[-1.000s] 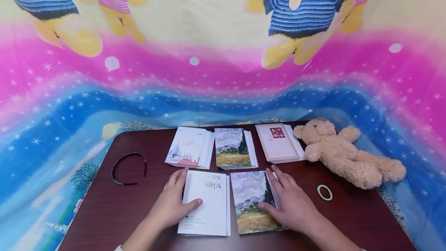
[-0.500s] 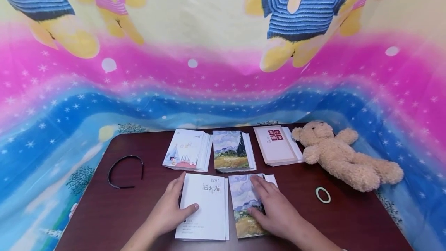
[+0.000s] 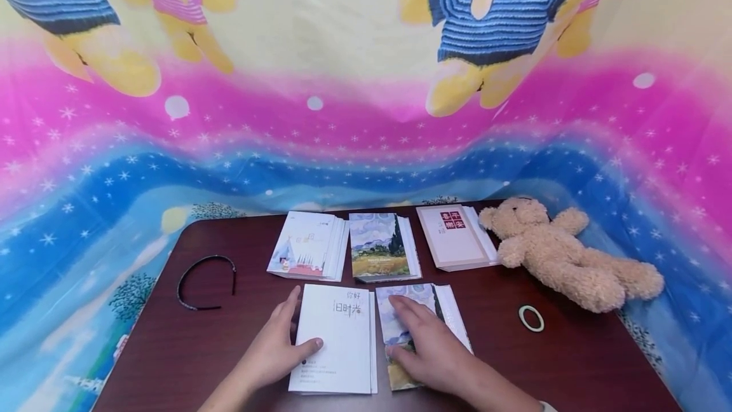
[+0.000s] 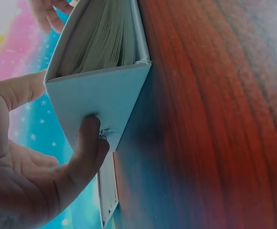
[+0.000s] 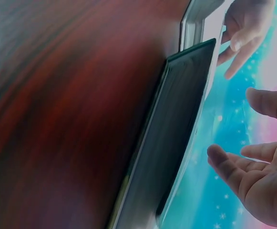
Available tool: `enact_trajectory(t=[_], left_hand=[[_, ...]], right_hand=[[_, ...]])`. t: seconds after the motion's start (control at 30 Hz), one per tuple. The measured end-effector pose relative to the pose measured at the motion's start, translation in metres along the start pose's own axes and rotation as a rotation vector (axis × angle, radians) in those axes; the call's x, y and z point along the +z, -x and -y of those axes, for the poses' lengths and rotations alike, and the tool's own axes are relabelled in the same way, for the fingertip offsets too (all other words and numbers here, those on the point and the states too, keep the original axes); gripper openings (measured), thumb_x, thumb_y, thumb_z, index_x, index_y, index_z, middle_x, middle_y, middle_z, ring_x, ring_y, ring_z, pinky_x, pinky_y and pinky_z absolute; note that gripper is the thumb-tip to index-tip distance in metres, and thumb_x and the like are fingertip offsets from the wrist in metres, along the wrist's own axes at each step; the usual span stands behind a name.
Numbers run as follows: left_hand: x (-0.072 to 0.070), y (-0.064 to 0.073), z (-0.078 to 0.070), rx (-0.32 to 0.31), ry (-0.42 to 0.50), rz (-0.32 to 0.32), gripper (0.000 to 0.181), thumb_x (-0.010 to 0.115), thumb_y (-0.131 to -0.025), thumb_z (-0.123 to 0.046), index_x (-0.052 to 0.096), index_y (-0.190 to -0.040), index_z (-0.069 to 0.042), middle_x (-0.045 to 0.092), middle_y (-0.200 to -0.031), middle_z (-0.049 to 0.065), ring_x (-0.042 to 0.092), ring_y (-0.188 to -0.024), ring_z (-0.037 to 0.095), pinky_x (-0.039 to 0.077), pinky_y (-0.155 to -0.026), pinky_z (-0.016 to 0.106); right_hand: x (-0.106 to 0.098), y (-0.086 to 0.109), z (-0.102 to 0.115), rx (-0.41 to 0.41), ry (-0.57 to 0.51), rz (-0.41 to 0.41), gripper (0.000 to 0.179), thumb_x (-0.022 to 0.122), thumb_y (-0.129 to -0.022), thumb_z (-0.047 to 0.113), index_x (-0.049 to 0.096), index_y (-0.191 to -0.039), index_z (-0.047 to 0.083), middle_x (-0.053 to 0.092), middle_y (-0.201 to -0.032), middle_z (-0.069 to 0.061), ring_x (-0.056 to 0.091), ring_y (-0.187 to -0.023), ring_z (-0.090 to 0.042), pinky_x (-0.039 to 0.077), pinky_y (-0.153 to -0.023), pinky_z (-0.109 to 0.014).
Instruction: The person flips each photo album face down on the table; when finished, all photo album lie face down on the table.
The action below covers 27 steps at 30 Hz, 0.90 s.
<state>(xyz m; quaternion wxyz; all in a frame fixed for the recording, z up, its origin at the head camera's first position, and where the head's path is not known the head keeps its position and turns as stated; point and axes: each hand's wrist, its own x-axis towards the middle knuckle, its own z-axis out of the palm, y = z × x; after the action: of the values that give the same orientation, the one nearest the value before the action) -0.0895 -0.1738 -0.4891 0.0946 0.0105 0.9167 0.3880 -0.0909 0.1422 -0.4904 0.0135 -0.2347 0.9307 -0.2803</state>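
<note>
In the head view my left hand (image 3: 271, 345) lies along the left side of a thick white photo album (image 3: 334, 348). Its thumb rests over the cover, and in the left wrist view the fingers touch the spine (image 4: 88, 98). To the right lies a photo album with a painted landscape cover (image 3: 414, 292), flat on the table. My right hand (image 3: 431, 345) is over that cover, fingers extended, hiding much of the picture. The right wrist view shows this hand apart from the album's page edge (image 5: 176, 129), with nothing in its grasp.
Behind stand a white illustrated album (image 3: 303, 243), a second landscape album (image 3: 377, 243) and a pale album with red characters (image 3: 452, 237). A black headband (image 3: 185, 278) lies left on the dark table (image 3: 154, 355). A teddy bear (image 3: 563, 256) and pale green ring (image 3: 532, 318) are right.
My right hand has moved left from the right edge of the near landscape album to over its cover. The left hand stays at the white album. The view has shifted slightly.
</note>
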Motion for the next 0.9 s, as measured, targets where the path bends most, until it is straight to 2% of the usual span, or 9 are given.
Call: enact_trajectory(t=[0.27,0.43,0.6,0.67,0.77,0.9], left_hand=[[0.000,0.000,0.007,0.021,0.076,0.026,0.110,0.090,-0.080,-0.021,0.021,-0.164,-0.003,0.053,-0.146,0.022,0.066,-0.084,0.010,0.054,-0.070,0.030],[0.000,0.001,0.010,0.029,0.092,0.033,0.108,0.089,-0.080,-0.016,0.022,-0.164,-0.003,0.057,-0.142,0.019,0.066,-0.082,0.009,0.054,-0.069,0.028],[-0.001,0.001,0.011,0.026,0.069,0.043,0.104,0.088,-0.081,-0.015,0.025,-0.164,-0.004,0.056,-0.143,0.021,0.066,-0.085,0.011,0.054,-0.070,0.030],[-0.002,0.001,0.011,0.021,0.072,0.052,0.103,0.087,-0.081,-0.014,0.026,-0.163,-0.003,0.054,-0.145,0.023,0.067,-0.086,0.012,0.054,-0.070,0.030],[-0.002,0.001,0.012,0.013,0.091,0.068,0.101,0.087,-0.082,-0.014,0.027,-0.163,-0.003,0.051,-0.148,0.025,0.068,-0.087,0.013,0.055,-0.068,0.030],[-0.002,0.002,0.013,0.005,0.114,0.085,0.100,0.086,-0.083,-0.014,0.027,-0.163,-0.002,0.048,-0.149,0.028,0.069,-0.088,0.016,0.056,-0.066,0.030]], right_hand=[[0.010,-0.010,0.010,-0.015,-0.052,0.039,0.077,0.078,-0.092,0.034,0.045,-0.157,0.008,0.047,-0.157,-0.012,0.049,-0.141,-0.027,0.044,-0.111,-0.049],[0.014,-0.016,0.014,-0.012,-0.115,0.076,0.077,0.077,-0.093,0.035,0.043,-0.157,0.009,0.046,-0.158,-0.011,0.050,-0.139,-0.027,0.046,-0.109,-0.051],[0.019,-0.020,0.019,-0.020,-0.142,0.109,0.077,0.077,-0.093,0.033,0.043,-0.157,0.007,0.047,-0.157,-0.009,0.059,-0.131,-0.025,0.048,-0.108,-0.045],[0.022,-0.022,0.021,-0.021,-0.137,0.124,0.078,0.077,-0.092,0.032,0.043,-0.157,0.006,0.047,-0.158,-0.010,0.057,-0.133,-0.025,0.047,-0.110,-0.044],[0.025,-0.024,0.026,-0.019,-0.117,0.140,0.078,0.077,-0.092,0.033,0.043,-0.157,0.006,0.046,-0.158,-0.010,0.048,-0.142,-0.028,0.042,-0.114,-0.046],[0.030,-0.025,0.032,-0.025,-0.099,0.149,0.079,0.077,-0.091,0.034,0.044,-0.156,0.005,0.047,-0.158,-0.011,0.046,-0.144,-0.029,0.040,-0.116,-0.046]])
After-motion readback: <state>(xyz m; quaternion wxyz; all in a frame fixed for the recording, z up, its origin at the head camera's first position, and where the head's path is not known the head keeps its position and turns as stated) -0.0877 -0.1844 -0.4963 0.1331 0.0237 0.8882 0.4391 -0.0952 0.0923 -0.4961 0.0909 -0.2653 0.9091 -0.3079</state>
